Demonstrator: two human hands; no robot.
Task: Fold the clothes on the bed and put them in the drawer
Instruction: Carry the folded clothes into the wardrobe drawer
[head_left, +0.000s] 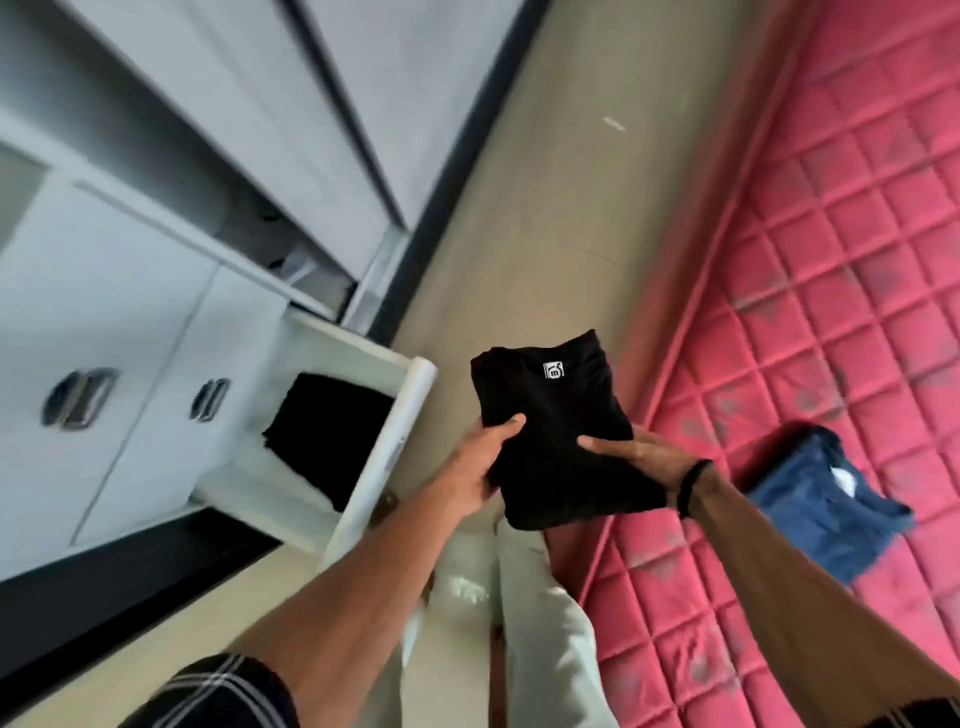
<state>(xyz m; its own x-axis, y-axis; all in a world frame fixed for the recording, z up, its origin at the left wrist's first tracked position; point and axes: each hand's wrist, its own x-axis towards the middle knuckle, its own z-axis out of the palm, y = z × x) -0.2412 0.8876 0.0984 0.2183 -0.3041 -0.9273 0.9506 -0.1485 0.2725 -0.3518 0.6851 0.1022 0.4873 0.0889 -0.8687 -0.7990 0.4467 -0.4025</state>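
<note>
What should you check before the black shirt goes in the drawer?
1. Black shirt folded: ok.
2. Left hand and right hand both hold it: ok.
3. Drawer open: ok.
4. Room in the drawer beside the black clothing already inside: ok, bare space shows.
5. Shirt above the drawer: not ok, it hangs over the floor between drawer and bed.
6. Blue garment left on the bed, folded: ok.

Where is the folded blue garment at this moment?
In the head view, the folded blue garment lies on the pink mattress at the right, just beyond the right hand, apart from the black garment held in both hands.
</note>
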